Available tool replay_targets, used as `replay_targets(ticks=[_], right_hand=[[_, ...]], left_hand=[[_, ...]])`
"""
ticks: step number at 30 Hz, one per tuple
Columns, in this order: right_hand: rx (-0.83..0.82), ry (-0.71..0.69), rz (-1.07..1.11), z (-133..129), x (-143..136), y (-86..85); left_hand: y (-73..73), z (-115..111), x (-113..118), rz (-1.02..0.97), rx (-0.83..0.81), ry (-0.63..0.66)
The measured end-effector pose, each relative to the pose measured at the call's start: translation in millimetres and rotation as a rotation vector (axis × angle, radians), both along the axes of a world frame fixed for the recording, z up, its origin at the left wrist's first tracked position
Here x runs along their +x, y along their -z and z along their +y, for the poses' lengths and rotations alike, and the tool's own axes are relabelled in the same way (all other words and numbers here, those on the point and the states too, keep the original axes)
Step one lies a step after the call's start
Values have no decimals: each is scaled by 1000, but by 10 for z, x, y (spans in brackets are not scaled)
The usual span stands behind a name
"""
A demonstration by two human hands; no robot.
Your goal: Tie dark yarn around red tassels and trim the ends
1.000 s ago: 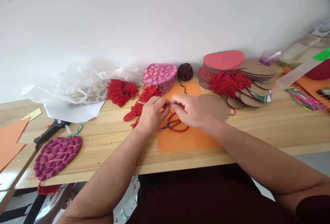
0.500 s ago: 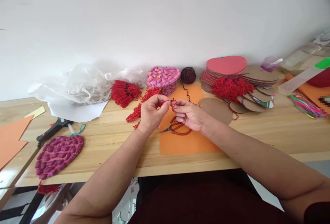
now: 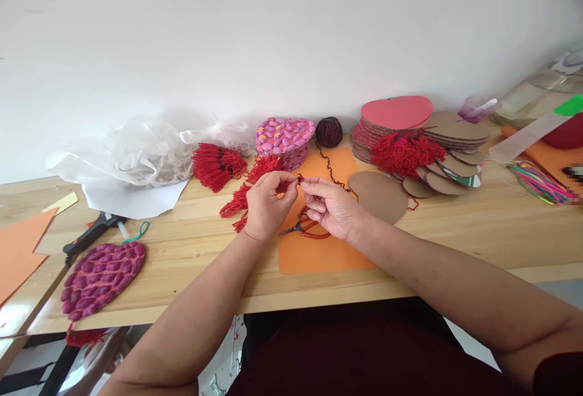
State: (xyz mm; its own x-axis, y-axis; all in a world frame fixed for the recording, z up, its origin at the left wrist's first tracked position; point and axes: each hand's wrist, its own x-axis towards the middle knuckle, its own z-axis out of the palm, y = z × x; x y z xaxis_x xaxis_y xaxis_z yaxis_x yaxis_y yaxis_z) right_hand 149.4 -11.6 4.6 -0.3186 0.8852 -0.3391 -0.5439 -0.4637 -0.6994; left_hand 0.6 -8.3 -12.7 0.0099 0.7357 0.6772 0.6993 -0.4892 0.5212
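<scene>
Pinched between the thumb and forefinger of the left hand (image 3: 268, 203) and those of the right hand (image 3: 334, 209), a small piece of dark and red yarn (image 3: 300, 180) is held above an orange sheet (image 3: 310, 256) on a wooden worktable (image 3: 455, 238). Both grips are narrow, the fingertips nearly meeting; whether the yarn is knotted is too small to tell. Just below the grip, red-handled thread snips (image 3: 312, 230) lie on the sheet, partly hidden by the right hand. Beyond the grip sit a ball of dark yarn (image 3: 328, 132), its loose strand trailing back toward the right wrist, and a stack of pink-and-purple hearts (image 3: 285, 135). To the left of the grip, red tassels (image 3: 217, 167) lie before a translucent plastic bag (image 3: 132, 150); farther left and nearer the wearer, a purple heart ornament (image 3: 104, 277) rests beside a black glue gun (image 3: 93, 233). Right of the grip, a cardboard disc (image 3: 380, 197) lies near a red yarn bundle (image 3: 405, 153), which leans against pink-topped cardboard cutouts (image 3: 396, 112).
</scene>
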Motion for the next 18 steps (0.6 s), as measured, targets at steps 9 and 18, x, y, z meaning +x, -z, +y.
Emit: replay_targets(ticks=[9, 18], right_hand=[[-20, 45, -190, 42, 55, -59], [9, -31, -124, 81, 73, -6]], left_hand=[[-35, -24, 4, 36, -16, 123], [-60, -5, -38, 42, -49, 52]])
